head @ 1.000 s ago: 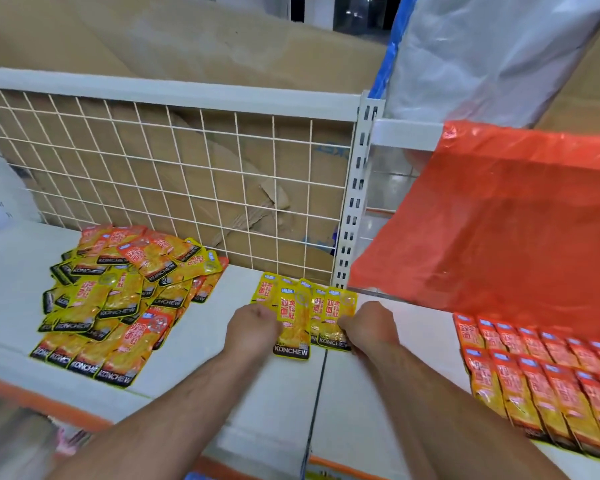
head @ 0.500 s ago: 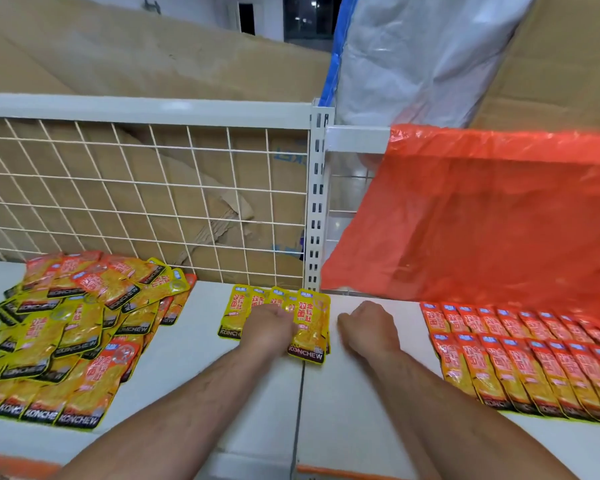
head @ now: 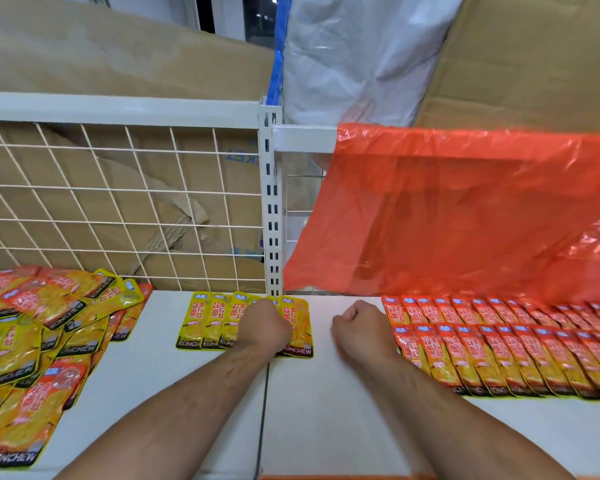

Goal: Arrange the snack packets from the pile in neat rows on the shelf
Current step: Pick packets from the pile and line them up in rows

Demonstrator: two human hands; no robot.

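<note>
A short row of yellow snack packets (head: 205, 323) lies overlapped on the white shelf (head: 174, 403) just in front of the upright post. My left hand (head: 265, 325) sits on the right part of this row with its fingers curled down onto the packets; the fingertips are hidden. My right hand (head: 359, 332) rests on the bare shelf to the right, curled into a fist and holding nothing. The loose pile of yellow and orange packets (head: 42, 334) lies at the left. Two neat rows of orange packets (head: 499, 348) fill the shelf at the right.
A white wire mesh back panel (head: 118, 202) and a slotted upright post (head: 271, 202) close the rear. An orange plastic sheet (head: 465, 209) hangs over the right bay's back. Cardboard stands behind the mesh. Bare shelf lies between pile and yellow row.
Both hands pushed the yellow packets back toward the post and laid them flat. My right hand let go and moved right onto the bare shelf; the view shifted right.
</note>
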